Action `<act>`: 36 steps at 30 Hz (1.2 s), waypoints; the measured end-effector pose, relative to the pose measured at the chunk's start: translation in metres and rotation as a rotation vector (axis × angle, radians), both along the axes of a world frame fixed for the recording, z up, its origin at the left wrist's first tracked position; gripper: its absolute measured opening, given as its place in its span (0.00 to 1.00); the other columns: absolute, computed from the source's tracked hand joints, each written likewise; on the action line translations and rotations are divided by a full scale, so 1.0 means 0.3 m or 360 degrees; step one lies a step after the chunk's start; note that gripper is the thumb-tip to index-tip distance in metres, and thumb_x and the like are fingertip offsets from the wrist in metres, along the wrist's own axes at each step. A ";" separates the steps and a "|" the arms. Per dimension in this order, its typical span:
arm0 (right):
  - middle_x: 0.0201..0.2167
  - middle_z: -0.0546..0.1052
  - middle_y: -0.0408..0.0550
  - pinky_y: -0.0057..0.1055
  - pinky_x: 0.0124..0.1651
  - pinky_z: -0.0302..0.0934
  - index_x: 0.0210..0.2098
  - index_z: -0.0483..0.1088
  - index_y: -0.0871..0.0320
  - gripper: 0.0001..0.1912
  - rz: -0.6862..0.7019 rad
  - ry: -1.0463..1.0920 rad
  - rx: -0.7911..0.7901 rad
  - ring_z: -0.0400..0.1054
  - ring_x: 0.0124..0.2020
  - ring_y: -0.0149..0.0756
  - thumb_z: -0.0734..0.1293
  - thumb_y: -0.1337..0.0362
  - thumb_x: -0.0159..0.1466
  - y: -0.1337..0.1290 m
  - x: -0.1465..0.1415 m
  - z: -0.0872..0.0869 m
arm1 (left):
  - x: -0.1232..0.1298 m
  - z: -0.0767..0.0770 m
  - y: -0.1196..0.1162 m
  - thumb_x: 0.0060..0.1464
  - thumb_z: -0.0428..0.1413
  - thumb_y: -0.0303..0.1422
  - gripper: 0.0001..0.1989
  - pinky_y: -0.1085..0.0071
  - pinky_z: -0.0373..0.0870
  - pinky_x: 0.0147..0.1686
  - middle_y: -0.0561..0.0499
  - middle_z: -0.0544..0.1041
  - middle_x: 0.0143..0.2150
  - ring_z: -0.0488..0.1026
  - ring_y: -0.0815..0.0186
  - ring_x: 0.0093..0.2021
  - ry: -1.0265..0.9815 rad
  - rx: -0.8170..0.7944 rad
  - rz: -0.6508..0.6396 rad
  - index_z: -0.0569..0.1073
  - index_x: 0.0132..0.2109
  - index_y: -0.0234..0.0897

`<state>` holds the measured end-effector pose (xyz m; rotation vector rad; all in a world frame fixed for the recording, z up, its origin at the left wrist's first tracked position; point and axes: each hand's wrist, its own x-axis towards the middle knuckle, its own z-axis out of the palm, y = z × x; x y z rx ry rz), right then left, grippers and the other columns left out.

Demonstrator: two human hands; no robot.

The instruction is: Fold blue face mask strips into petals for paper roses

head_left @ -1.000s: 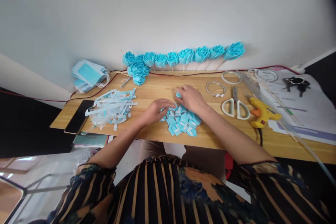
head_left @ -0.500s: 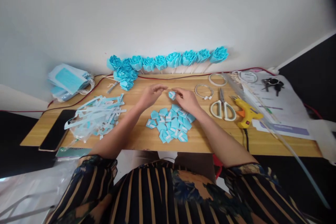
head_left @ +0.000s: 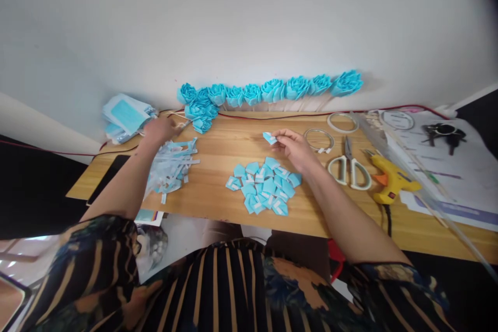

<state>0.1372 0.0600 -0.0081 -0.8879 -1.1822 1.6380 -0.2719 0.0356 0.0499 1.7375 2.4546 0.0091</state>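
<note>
Between its thumb and fingers, my right hand (head_left: 292,148) pinches a small folded blue piece (head_left: 269,138) above the table. My left hand (head_left: 158,131) is at the back left, beside the stack of blue and white masks (head_left: 126,114) and just above the heap of cut strips (head_left: 171,166); its fingers are smeared and partly hidden. Nearer the front edge lies a group of folded blue pieces (head_left: 268,185), several with white tape on them. A row of blue flowers (head_left: 272,90) leans against the wall.
To the right are scissors (head_left: 349,166), a yellow glue gun (head_left: 392,179), two wire rings (head_left: 319,140), keys (head_left: 444,132) on papers and long thin sticks. A dark phone (head_left: 108,179) lies at the left of the wooden table (head_left: 210,197). A red-black cable runs along the wall.
My left hand has moved away from my right, over to the back left near the masks. My right hand still holds the blue piece. The view has shifted to the left.
</note>
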 end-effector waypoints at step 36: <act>0.37 0.79 0.46 0.31 0.36 0.67 0.48 0.74 0.55 0.24 0.0014 -0.0328 0.0350 0.72 0.35 0.34 0.73 0.54 0.53 -0.032 -0.037 -0.017 | 0.748 -0.190 -0.050 0.45 0.62 0.46 0.17 0.74 0.56 0.25 0.56 0.67 0.24 0.60 0.73 0.24 -0.2160 0.0438 -0.0423 0.70 0.30 0.35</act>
